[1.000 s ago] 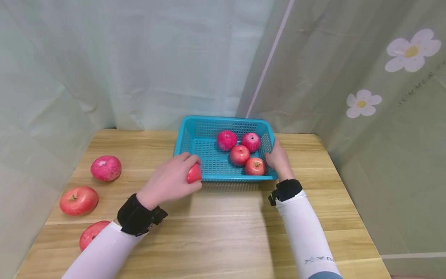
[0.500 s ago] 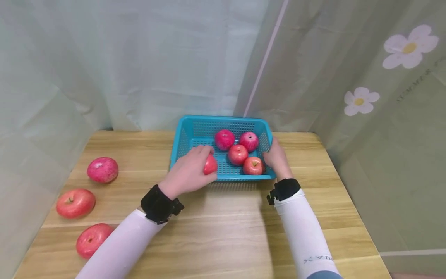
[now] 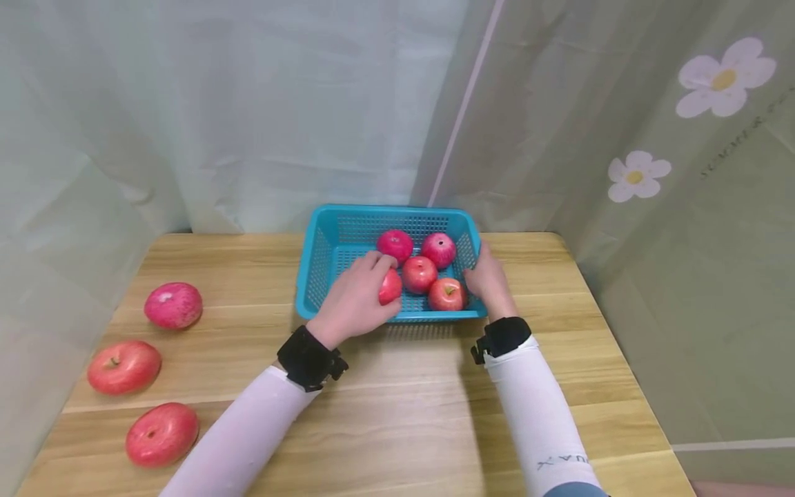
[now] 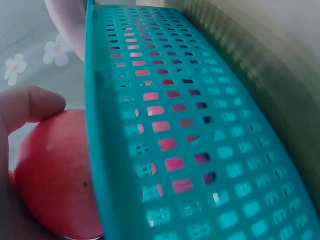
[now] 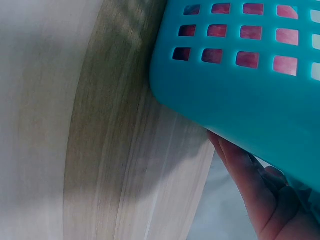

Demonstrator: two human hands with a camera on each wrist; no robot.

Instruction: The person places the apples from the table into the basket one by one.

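A blue perforated plastic basket stands toward the back of the table, with several red apples inside, mostly at its right. My left hand grips a red apple over the basket's front part; in the left wrist view this apple shows behind the basket's rim, fingers curled around it. At the basket's right end my right hand holds the side wall, thumb over the inner side. In the right wrist view the fingers lie against the basket's outside.
Three more apples lie on the table at the left: a dark pink one, a red one with its stem up and another red one nearest the front. A pale curtain hangs behind the wooden table.
My left hand has carried its apple rightward, from the basket's front left corner to over its inside, near the other apples. The right hand stays on the basket's right end.
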